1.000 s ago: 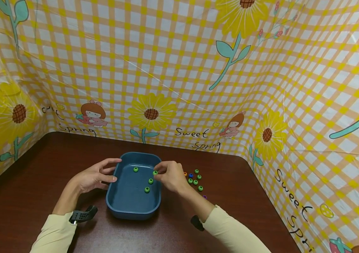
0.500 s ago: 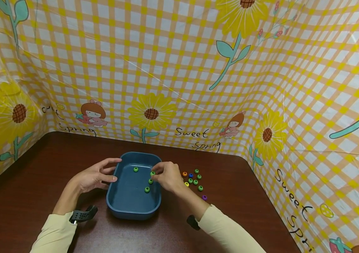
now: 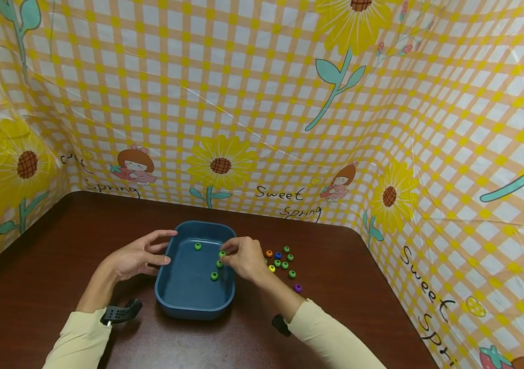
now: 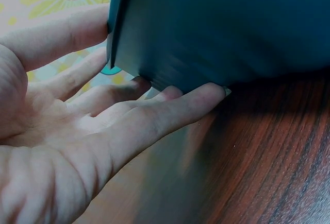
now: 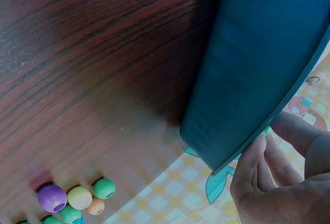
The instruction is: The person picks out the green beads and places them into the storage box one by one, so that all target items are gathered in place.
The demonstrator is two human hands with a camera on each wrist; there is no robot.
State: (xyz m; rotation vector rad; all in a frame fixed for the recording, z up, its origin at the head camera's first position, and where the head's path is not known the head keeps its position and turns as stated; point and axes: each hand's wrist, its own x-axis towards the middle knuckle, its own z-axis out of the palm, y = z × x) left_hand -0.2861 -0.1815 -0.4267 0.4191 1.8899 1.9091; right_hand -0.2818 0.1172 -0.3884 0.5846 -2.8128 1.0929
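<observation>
A blue rectangular tray point(image 3: 194, 313) with raised walls stands on the table, several green beads in it. One green bead point(image 3: 197, 246) lies toward its far end, another green bead point(image 3: 214, 276) nearer the middle. My right hand point(image 3: 246, 259) reaches over the tray's right rim and pinches a green bead point(image 3: 222, 254) between thumb and fingers, just above another green bead point(image 3: 219, 264). On the opposite side, my left hand point(image 3: 134, 258) rests its fairly straight fingers and thumb against the tray's left wall and rim. In the left wrist view, fingertips point(image 4: 209, 94) touch the wall low down.
Loose beads lie right of the tray: an orange bead point(image 3: 269, 253), a blue bead point(image 3: 278, 255), a yellow bead point(image 3: 272, 268), a purple bead point(image 3: 297, 288) and several green ones point(image 3: 292, 274). A checked cloth point(image 3: 262, 102) encloses the dark wooden table point(image 3: 335, 256) at back and sides.
My right hand has moved slightly left over the tray with the green bead, uncovering the yellow bead on the table. The left hand and the tray stay in place.
</observation>
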